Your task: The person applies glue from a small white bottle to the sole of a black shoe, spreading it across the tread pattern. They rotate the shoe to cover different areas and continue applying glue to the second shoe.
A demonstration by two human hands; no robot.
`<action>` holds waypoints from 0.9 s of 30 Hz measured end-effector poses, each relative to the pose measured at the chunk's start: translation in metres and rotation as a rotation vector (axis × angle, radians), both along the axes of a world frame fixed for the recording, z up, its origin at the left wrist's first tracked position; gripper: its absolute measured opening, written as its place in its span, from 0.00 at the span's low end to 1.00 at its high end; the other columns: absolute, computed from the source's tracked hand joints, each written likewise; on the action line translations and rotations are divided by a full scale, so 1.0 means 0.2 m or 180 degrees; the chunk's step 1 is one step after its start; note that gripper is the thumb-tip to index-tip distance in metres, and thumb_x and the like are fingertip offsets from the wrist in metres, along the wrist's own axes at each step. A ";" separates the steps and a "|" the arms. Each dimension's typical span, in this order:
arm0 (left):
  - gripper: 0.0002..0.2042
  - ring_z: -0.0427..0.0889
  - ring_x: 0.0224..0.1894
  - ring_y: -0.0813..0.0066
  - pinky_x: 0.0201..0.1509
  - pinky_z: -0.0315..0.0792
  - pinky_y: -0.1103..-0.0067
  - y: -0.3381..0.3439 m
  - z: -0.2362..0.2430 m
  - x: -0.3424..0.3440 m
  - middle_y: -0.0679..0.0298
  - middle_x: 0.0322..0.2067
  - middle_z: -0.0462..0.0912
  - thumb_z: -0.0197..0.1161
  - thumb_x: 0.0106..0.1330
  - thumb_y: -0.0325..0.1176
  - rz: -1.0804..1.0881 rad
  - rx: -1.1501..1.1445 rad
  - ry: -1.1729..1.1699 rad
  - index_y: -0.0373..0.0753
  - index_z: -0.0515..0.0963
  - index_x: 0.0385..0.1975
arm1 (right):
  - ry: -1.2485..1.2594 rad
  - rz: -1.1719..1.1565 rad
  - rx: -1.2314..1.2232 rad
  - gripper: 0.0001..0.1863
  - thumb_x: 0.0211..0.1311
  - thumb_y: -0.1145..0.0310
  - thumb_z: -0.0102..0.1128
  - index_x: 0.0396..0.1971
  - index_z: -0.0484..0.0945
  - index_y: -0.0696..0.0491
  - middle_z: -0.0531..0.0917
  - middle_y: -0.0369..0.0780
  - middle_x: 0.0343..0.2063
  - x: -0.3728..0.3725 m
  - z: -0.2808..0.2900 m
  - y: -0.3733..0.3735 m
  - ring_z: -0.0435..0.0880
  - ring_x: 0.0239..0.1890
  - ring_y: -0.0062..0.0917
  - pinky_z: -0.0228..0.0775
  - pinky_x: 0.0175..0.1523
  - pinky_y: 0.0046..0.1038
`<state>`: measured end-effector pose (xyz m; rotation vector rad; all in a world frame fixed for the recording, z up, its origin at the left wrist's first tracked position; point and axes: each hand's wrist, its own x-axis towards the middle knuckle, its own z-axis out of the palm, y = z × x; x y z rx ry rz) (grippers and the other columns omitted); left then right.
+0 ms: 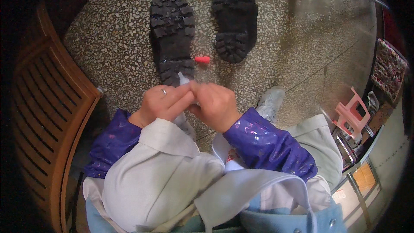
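My left hand (163,102) and right hand (217,105) pinched the nozzled tube (184,79), its tip angled forward-left toward the left black sole (173,43), nearer my left hand.

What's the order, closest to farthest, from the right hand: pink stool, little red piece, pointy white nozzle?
In the head view, from the right hand:
1. Pointy white nozzle: right at the fingertips, on the hand's left side.
2. Little red piece: on the floor, just beyond the hands.
3. Pink stool: far over to the right.
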<state>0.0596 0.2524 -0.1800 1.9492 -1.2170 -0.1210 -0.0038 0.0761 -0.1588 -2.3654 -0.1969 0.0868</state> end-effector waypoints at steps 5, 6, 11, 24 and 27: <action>0.18 0.80 0.24 0.70 0.26 0.72 0.77 0.00 -0.01 0.01 0.53 0.40 0.81 0.62 0.43 0.29 -0.0053 -0.0107 0.0121 0.31 0.77 0.37 | 0.0149 -0.0096 0.0224 0.23 0.40 0.67 0.65 0.39 0.71 0.57 0.76 0.40 0.23 0.00 0.00 0.02 0.78 0.25 0.34 0.71 0.28 0.34; 0.18 0.80 0.24 0.70 0.26 0.72 0.77 -0.01 -0.01 0.01 0.53 0.40 0.81 0.63 0.44 0.29 -0.0070 -0.0126 0.0158 0.31 0.77 0.38 | 0.0168 -0.0106 0.0269 0.23 0.40 0.68 0.65 0.40 0.71 0.57 0.76 0.40 0.23 -0.01 0.00 0.02 0.79 0.25 0.35 0.71 0.28 0.34; 0.17 0.79 0.24 0.71 0.25 0.70 0.79 -0.03 -0.03 0.04 0.55 0.40 0.80 0.62 0.45 0.29 -0.0159 -0.0281 0.0109 0.32 0.77 0.37 | 0.0375 -0.0235 0.0336 0.25 0.38 0.72 0.66 0.41 0.71 0.57 0.77 0.41 0.24 0.00 0.02 0.01 0.79 0.27 0.36 0.73 0.30 0.34; 0.14 0.75 0.23 0.73 0.24 0.67 0.78 -0.04 -0.07 0.09 0.61 0.36 0.79 0.60 0.48 0.29 -0.0253 -0.0238 -0.0046 0.38 0.77 0.37 | 0.0593 -0.0365 0.0196 0.24 0.40 0.74 0.70 0.41 0.72 0.56 0.78 0.43 0.22 0.03 0.00 0.01 0.80 0.22 0.36 0.72 0.27 0.32; 0.13 0.75 0.23 0.74 0.24 0.67 0.79 -0.04 -0.07 0.11 0.62 0.36 0.79 0.60 0.48 0.29 -0.0262 -0.0233 0.0014 0.38 0.78 0.36 | 0.0520 -0.0373 0.0222 0.24 0.40 0.74 0.70 0.41 0.72 0.57 0.78 0.43 0.22 0.04 -0.01 0.01 0.80 0.22 0.35 0.72 0.26 0.31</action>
